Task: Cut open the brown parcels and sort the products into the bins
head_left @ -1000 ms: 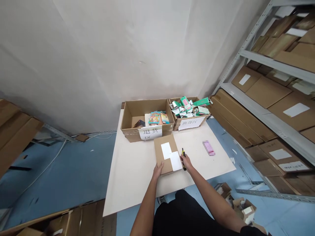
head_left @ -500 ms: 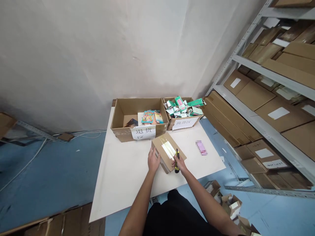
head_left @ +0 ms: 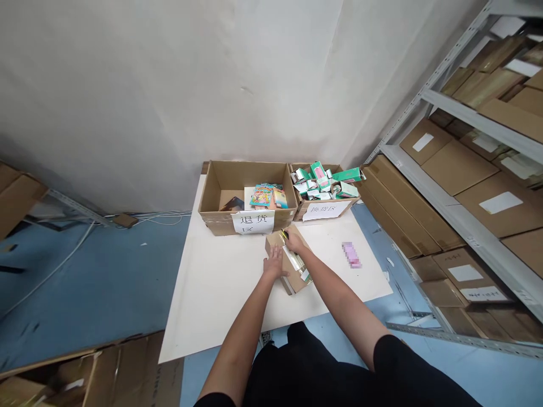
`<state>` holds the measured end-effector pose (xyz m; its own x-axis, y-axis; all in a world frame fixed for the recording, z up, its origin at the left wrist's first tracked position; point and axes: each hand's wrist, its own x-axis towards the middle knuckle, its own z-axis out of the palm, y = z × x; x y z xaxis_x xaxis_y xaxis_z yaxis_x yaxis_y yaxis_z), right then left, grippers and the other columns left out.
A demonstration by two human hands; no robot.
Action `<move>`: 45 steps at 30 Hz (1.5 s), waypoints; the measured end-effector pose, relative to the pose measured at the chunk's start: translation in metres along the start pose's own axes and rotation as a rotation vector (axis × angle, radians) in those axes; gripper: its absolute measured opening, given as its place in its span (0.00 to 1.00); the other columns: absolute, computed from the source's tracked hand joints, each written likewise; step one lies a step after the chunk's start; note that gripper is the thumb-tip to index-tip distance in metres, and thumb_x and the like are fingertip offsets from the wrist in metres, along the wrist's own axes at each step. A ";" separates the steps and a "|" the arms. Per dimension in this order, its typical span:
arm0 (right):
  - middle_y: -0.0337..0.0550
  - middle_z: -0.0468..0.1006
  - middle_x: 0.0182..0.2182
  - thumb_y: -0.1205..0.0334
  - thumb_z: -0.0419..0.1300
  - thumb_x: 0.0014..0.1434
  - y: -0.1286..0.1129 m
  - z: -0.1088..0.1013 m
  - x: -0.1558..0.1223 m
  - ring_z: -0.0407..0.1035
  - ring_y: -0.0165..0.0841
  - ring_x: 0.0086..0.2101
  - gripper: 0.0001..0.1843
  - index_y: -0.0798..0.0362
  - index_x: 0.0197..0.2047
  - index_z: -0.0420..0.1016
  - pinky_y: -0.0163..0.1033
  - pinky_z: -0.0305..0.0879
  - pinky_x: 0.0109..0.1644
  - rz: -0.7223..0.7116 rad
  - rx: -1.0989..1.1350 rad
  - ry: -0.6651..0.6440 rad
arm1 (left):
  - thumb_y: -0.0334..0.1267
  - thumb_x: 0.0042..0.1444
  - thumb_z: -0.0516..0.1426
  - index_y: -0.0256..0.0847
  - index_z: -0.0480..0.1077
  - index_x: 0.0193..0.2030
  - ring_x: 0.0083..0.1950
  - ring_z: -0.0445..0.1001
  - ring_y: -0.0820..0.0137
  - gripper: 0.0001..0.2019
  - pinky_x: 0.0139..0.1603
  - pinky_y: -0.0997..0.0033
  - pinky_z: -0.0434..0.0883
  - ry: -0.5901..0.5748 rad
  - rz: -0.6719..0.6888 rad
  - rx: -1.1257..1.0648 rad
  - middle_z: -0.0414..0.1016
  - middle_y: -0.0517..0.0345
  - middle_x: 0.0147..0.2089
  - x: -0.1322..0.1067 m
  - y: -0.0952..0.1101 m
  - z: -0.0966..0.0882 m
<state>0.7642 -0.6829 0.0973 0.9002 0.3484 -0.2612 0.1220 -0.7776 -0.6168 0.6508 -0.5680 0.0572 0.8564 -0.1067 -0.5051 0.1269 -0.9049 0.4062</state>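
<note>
A taped cardboard box (head_left: 302,230) with a white label lies on the white table (head_left: 220,282). My left hand (head_left: 275,261) rests on the box's left part, its fingers spread flat. My right hand (head_left: 293,239) is closed around a yellow-and-black box cutter (head_left: 284,233) at the far end of the box. Most of the cutter is hidden by the hand, and I cannot tell whether its blade is in the tape.
Behind stand a large open carton (head_left: 220,220) holding booklets and a smaller carton (head_left: 305,213) full of green-and-white boxes. A blurred pink item (head_left: 351,255) lies on the table's right. Shelving (head_left: 449,198) with cartons rises at right.
My right hand has moved with the box cutter from the box's near right side to its far end. My left hand has shifted from the box's side onto its top.
</note>
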 end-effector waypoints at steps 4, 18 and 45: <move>0.50 0.82 0.48 0.65 0.61 0.62 0.005 0.001 0.010 0.75 0.40 0.39 0.25 0.50 0.62 0.70 0.41 0.70 0.48 0.028 -0.046 -0.027 | 0.63 0.44 0.69 0.46 0.33 0.83 0.83 0.19 0.46 0.69 0.74 0.32 0.56 0.004 0.007 -0.049 0.18 0.49 0.84 0.000 -0.001 -0.001; 0.39 0.74 0.24 0.59 0.75 0.47 0.043 -0.010 -0.046 0.70 0.36 0.19 0.19 0.48 0.43 0.77 0.38 0.63 0.22 0.174 -0.006 -0.109 | 0.68 0.47 0.66 0.45 0.33 0.83 0.83 0.20 0.46 0.67 0.74 0.34 0.58 -0.011 -0.009 0.010 0.19 0.48 0.84 -0.002 0.000 -0.009; 0.57 0.82 0.53 0.49 0.74 0.55 0.150 -0.042 -0.122 0.79 0.51 0.52 0.60 0.51 0.79 0.43 0.45 0.72 0.51 0.568 0.158 0.289 | 0.71 0.64 0.49 0.37 0.52 0.80 0.73 0.55 0.35 0.49 0.66 0.40 0.62 0.295 -0.185 0.264 0.58 0.28 0.76 -0.056 0.073 0.041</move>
<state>0.6903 -0.8639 0.0682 0.8852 -0.2658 -0.3818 -0.4486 -0.7051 -0.5492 0.5917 -0.6457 0.0836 0.9423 0.1550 -0.2968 0.1925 -0.9761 0.1013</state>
